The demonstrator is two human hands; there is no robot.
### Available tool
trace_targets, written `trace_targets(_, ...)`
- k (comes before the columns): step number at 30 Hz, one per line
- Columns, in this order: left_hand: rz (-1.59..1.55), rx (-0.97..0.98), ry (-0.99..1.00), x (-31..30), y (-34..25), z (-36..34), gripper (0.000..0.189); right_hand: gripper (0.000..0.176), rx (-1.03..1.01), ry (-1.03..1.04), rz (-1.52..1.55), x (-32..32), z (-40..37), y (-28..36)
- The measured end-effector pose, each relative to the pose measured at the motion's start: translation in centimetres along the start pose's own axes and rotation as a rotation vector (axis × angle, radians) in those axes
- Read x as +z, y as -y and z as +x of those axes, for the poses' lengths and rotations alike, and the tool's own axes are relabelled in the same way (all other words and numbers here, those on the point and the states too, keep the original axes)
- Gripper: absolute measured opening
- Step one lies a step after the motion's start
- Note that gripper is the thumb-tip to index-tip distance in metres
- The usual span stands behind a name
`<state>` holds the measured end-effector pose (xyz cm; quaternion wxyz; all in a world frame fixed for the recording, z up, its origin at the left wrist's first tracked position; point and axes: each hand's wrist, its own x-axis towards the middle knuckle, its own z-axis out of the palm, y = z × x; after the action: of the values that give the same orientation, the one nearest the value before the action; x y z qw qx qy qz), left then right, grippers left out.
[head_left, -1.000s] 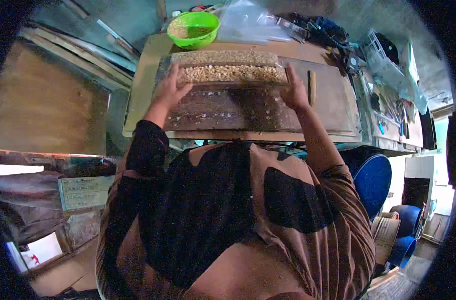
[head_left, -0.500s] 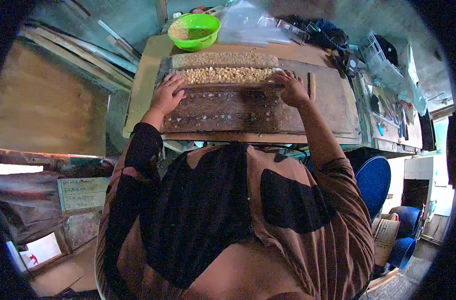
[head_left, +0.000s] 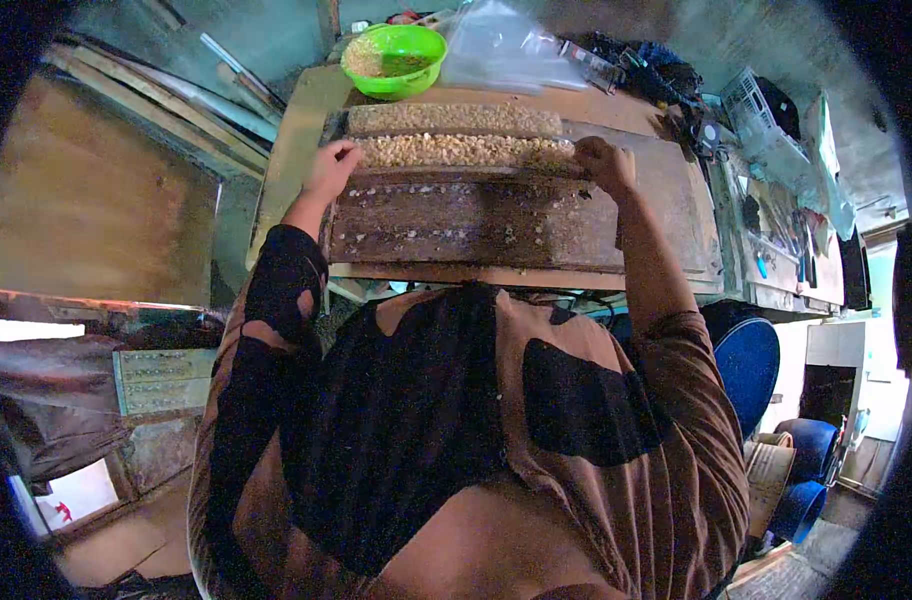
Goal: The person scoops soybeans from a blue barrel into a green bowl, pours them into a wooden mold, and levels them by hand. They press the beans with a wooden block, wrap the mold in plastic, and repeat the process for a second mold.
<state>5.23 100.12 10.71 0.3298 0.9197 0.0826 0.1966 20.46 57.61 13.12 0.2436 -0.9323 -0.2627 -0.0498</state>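
Note:
Across the dark wooden board [head_left: 446,220] runs a long strip of pale, chopped, nut-like bits [head_left: 466,152]. My left hand [head_left: 332,170] is at the strip's left end, its fingers curled and pinched together. At the right end my right hand [head_left: 606,165] is closed, with the fingers folded inward. Whatever either hand grips is too small or hidden to make out. Behind the loose strip lies a second, flatter strip of similar bits [head_left: 456,119]. White specks dot the near part of the board.
At the back of the table stands a green bowl [head_left: 394,62] with more pale bits, beside clear plastic sheets [head_left: 506,50]. Dark tools and cables [head_left: 646,75] lie at the back right. A white crate [head_left: 764,112] is farther right, and blue drums [head_left: 744,365] stand below.
Both hands have gone from lying with fingers spread over the strip's ends to closed at those ends. My right hand has moved slightly right, over the small wooden stick.

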Motion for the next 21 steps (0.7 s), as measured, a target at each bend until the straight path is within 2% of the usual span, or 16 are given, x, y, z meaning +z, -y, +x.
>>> trace_targets(3,-0.053,-0.042,-0.033,0.8,0.8,0.7,0.02,0.023,0.044,0.008,0.108,-0.5,0.2,1.3)
trace_targets(5,-0.04,-0.051,-0.058,0.8,0.4,0.8,0.018,0.021,0.012,-0.001,-0.081,0.5,0.9,0.5)
trace_targets(8,-0.04,-0.008,-0.091,1.0,0.7,1.1,0.016,0.021,0.072,0.07,-0.173,1.9,2.4,-0.9)
trace_targets(12,0.061,-0.048,-0.065,1.6,1.6,2.0,0.016,0.023,0.08,-0.006,-0.107,2.7,2.8,-1.8)
trace_targets(14,0.118,-0.096,-0.021,1.9,2.2,2.3,0.016,0.038,0.176,0.05,-0.027,2.9,3.2,-2.0)
trace_targets(15,0.12,-0.1,-0.022,1.6,1.7,2.3,0.016,0.038,0.174,0.053,-0.026,2.7,3.2,-1.9)
trace_targets(17,0.055,-0.207,0.133,0.8,0.6,2.4,0.02,0.044,0.264,0.131,0.084,2.3,3.3,-1.7)
trace_targets(18,0.056,-0.213,0.132,1.1,1.0,2.5,0.02,0.044,0.26,0.136,0.085,2.5,3.4,-2.0)
trace_targets(20,0.062,-0.107,0.067,1.7,2.3,3.2,0.034,0.053,0.095,-0.068,0.012,3.2,3.8,-2.5)
trace_targets(21,0.065,-0.115,0.063,1.6,2.6,3.4,0.034,0.053,0.088,-0.062,0.016,3.1,3.8,-2.1)
